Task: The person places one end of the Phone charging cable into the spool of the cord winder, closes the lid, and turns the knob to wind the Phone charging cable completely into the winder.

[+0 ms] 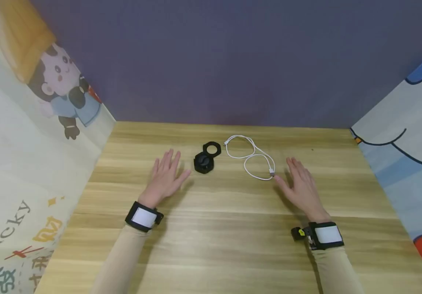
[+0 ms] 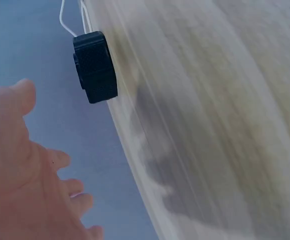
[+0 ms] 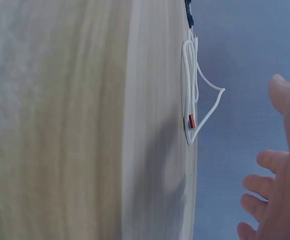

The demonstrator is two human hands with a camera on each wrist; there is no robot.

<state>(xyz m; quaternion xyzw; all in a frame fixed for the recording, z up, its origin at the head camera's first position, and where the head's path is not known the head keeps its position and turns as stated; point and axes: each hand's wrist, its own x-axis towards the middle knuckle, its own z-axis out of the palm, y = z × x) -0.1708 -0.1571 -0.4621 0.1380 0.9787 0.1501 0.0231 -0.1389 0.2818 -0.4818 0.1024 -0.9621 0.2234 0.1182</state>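
A white USB cable lies in two loose loops on the wooden table, its larger plug showing orange-red inside in the right wrist view. To the left of it rests a black many-sided case, with a flat black ring joining it at the back. My left hand hovers with fingers spread, left of the case and holding nothing. Over the right part of the table, my right hand is likewise spread and empty, its thumb nearest the cable's plug. In the left wrist view the case appears side-on, thick and dark.
The wooden table ends at a dark blue-grey wall at the back. Cartoon-printed cloths hang along the left and right sides. Both wrists wear black straps with small cameras.
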